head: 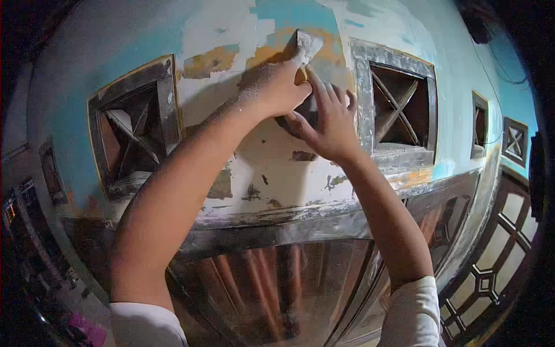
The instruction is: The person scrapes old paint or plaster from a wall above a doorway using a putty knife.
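Note:
My left hand (277,93) grips a putty knife with a yellowish handle; its putty-smeared blade (308,45) points up against the patchy wall (277,165). Just to the right, my right hand (331,117) is raised with bent, spread fingers, its index fingertip close to the knife's handle. Between the two hands lies a dark patch; whether it is a held object or shadow, I cannot tell. The wall around them shows turquoise paint, white filler, ochre areas and dark chipped spots.
Wooden-framed vents with crossed bars flank the hands, one at left (170,86) and one at right (392,56). A wooden beam (277,232) runs below, above a glazed window with reddish curtains (260,286). A panelled door (511,251) stands at far right.

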### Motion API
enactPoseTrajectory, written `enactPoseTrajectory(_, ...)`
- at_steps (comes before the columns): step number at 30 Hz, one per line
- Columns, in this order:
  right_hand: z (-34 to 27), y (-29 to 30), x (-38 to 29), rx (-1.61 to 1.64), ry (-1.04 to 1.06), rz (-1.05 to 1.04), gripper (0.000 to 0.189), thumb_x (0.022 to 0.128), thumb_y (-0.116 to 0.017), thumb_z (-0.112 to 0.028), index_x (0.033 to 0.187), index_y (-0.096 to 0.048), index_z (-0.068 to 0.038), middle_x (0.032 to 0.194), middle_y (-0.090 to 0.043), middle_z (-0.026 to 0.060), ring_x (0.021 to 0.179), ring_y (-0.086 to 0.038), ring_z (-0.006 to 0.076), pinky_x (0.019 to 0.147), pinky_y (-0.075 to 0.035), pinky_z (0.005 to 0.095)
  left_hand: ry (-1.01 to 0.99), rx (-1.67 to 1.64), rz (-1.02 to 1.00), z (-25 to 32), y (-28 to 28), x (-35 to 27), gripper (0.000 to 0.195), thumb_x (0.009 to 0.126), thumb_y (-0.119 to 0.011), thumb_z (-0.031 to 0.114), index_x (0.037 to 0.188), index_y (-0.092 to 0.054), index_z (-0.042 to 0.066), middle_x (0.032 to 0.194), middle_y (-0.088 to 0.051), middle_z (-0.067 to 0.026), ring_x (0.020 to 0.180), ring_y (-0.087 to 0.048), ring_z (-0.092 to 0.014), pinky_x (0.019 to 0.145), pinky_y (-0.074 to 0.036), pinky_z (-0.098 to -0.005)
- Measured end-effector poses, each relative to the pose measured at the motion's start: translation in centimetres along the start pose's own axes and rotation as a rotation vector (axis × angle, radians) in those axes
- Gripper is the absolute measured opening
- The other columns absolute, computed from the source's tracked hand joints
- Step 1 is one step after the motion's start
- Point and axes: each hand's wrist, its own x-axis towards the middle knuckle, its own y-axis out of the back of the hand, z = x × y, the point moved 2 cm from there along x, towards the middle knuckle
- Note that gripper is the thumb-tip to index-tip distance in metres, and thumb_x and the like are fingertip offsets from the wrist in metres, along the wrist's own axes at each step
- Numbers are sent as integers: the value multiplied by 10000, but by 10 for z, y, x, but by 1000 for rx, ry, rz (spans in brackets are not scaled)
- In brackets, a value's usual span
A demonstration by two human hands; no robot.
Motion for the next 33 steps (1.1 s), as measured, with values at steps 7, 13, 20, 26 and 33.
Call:
enactPoseTrajectory(7,-5,24,2,94,-312,-86,664,889,-621,-341,1455,-364,-107,1199,-640,204,994,-648,396,858,-475,536,-142,-334,70,14,-19,-13,543,954,-491,251,1429,-439,-7,1199,-634,-284,1092,-634,-334,987,-457,-402)
enactPoseTrajectory(13,31,33,-26,-46,-340,-83,528,914,-580,-259,1405,-393,-201,772,-664,243,743,-638,472,652,-483,553,-307,309,387,-40,12,-31,403,878,-597,182,1277,-611,131,1305,-584,-102,1233,-490,-310,1073,-364,-441)
enactPoseTrajectory(20,36,25,-42,-105,-310,-173,612,898,-600,-343,1455,-367,-243,762,-680,185,681,-656,415,632,-517,520,-189,553,434,-91,-7,-55,608,921,-581,329,1495,-394,256,1590,-273,-61,1472,-219,-326,1171,-155,-597)
enactPoseTrajectory(26,41,21,-52,-92,-289,-99,577,913,-581,-338,1447,-378,-256,796,-684,192,691,-659,417,632,-514,516,-158,572,446,-87,-12,-57,622,928,-569,338,1511,-367,262,1615,-231,-59,1485,-199,-335,1181,-138,-592)
enactPoseTrajectory(33,52,22,-41,-153,-301,-86,529,934,-564,-353,1429,-413,-244,747,-678,207,667,-667,410,600,-518,527,-187,598,472,-94,-16,-59,631,954,-551,314,1539,-315,278,1630,-206,-45,1495,-178,-329,1176,-143,-594)
